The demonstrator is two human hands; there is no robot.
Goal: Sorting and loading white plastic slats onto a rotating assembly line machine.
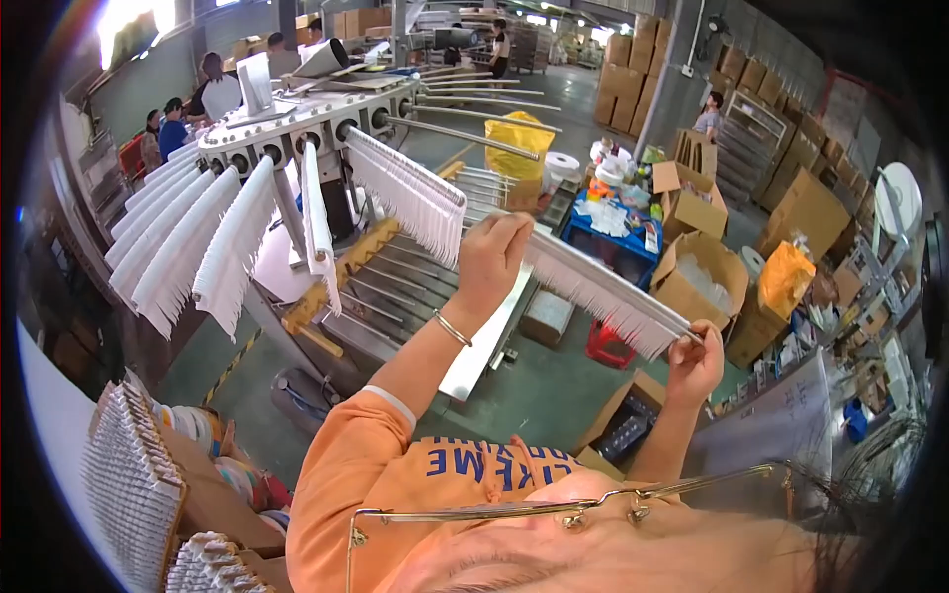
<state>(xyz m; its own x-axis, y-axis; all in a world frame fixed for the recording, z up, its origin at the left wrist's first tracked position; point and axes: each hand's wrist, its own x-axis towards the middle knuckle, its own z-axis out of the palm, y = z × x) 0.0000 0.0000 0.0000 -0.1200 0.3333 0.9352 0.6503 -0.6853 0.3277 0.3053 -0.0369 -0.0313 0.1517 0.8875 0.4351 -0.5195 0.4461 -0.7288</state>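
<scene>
A thin metal rod hung with a row of white fringe-like strands (603, 287) stretches slantwise between my hands. My left hand (491, 259) is closed, its fingers pinched at the rod's upper left end. At the lower right end, my right hand (697, 361) grips the rod with bent fingers. Just left of my left hand, another white-fringed rod (405, 183) sticks out from a round machine head (306, 119). More rods draped in white strands (232, 252) fan out from the machine's left side, while bare metal rods (460, 136) point out on its right.
Beneath the machine lies a rack of metal rods (386, 287) with yellow notched bars. Boxes full of white-tipped pieces (133, 484) stand at lower left. To the right are a blue table (613, 232), open cartons (697, 282) and a red stool (610, 344). Several people are farther back.
</scene>
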